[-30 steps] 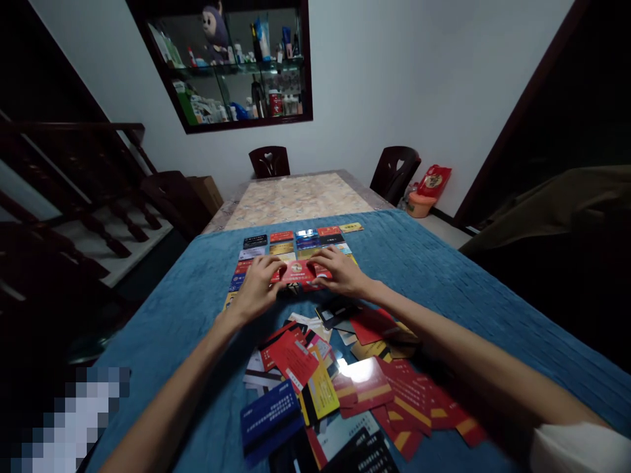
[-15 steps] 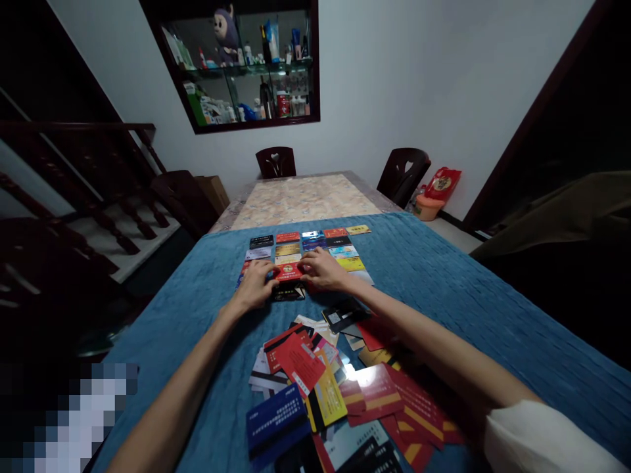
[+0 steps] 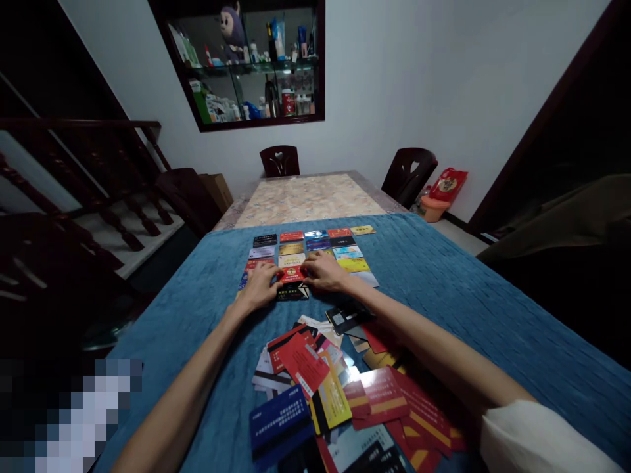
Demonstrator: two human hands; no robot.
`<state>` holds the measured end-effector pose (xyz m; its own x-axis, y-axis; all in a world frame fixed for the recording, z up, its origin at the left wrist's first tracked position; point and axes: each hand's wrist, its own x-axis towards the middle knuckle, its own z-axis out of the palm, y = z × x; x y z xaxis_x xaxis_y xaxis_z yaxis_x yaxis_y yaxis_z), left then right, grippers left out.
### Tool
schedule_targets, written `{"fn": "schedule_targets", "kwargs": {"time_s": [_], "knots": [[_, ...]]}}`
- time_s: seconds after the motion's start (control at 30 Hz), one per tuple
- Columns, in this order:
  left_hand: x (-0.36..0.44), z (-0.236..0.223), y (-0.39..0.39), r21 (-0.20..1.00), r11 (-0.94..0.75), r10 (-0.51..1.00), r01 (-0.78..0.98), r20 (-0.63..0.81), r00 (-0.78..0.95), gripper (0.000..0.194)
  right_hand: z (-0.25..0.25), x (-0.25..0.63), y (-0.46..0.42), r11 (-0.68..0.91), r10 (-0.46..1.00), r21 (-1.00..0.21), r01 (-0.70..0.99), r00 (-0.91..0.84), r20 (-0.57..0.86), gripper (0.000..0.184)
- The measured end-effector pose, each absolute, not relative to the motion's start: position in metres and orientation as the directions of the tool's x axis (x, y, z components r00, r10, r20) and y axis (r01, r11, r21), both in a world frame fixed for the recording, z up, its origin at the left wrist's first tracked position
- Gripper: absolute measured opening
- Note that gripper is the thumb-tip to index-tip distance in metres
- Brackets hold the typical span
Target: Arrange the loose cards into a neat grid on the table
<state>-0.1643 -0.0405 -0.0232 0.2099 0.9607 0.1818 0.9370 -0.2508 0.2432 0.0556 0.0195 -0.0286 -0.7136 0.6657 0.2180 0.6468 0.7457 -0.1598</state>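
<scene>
A red card (image 3: 292, 274) with a pale round emblem lies in a column of cards on the blue cloth (image 3: 419, 295). My left hand (image 3: 261, 286) has thumb and fingers at its left end. At its right end, the fingers of my right hand (image 3: 324, 270) pinch the edge. A cream card (image 3: 292, 260) is just beyond it, and a black card (image 3: 292, 292) just nearer to me. Other cards in the rows, such as a gold card (image 3: 290, 249) and a yellow card (image 3: 353, 265), lie flat around my hands, which cover some of them.
Close to me lies a loose, overlapping heap of cards, with a red card (image 3: 303, 361), a blue card (image 3: 280, 424) and maroon cards (image 3: 379, 394). Beyond the cloth is the patterned table top (image 3: 315, 197). Chairs (image 3: 409, 174) stand around the table.
The red card has shifted slightly toward me, between both hands, and more of the cream card behind it shows. The camera view has turned a little left.
</scene>
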Motion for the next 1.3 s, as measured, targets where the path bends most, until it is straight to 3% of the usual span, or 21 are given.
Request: {"fn": "schedule_targets", "kwargs": {"time_s": [0.53, 1.03, 1.3], "knots": [[-0.165, -0.030, -0.039, 0.142, -0.255, 0.957, 0.956, 0.179, 0.229, 0.025, -0.018, 0.053, 0.013, 0.697, 0.717, -0.120, 0.707, -0.686, 0.125, 0.033], [-0.154, -0.028, -0.045, -0.002, -0.221, 0.951, 0.975, 0.221, 0.216, 0.027, -0.019, 0.044, 0.016, 0.654, 0.754, -0.069, 0.753, -0.641, 0.143, 0.030], [-0.148, -0.025, -0.047, 0.000, -0.215, 0.955, 0.977, 0.211, 0.210, 0.029, -0.013, 0.053, 0.010, 0.687, 0.723, -0.062, 0.724, -0.673, 0.154, 0.032]]}}
